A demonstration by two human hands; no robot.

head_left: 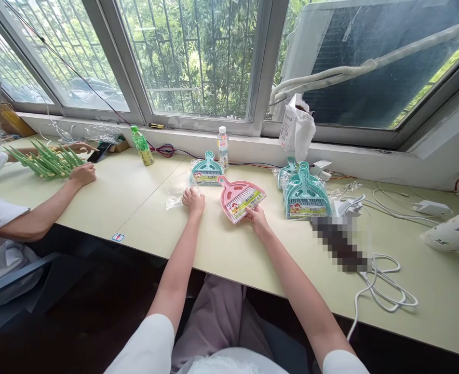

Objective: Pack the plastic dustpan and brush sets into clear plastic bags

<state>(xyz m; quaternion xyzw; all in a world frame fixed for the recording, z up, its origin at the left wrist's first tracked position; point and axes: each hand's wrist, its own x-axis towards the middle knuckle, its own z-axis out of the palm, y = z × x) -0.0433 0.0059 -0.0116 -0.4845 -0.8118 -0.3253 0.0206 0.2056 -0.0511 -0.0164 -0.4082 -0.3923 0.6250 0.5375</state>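
Observation:
A pink mini dustpan (pixel 229 203) with a white-bristled brush and a printed label card is tilted up off the table, its handle pointing away to the left. My right hand (pixel 257 221) grips its lower right edge, thumb over the card. My left hand (pixel 193 200) has its fingers curled on a clear plastic bag (pixel 174 201) that lies on the table to its left. Just behind that hand lies a green dustpan set (pixel 207 170) in clear wrapping. On the right is a stack of wrapped green dustpan sets (pixel 305 195).
A water bottle (pixel 223 145) and a green drink bottle (pixel 142 146) stand near the windowsill. White cables (pixel 387 291) and a charger (pixel 432 208) lie on the right. At the left, another person's hand (pixel 83 174) rests beside a green spiky bundle (pixel 48 161).

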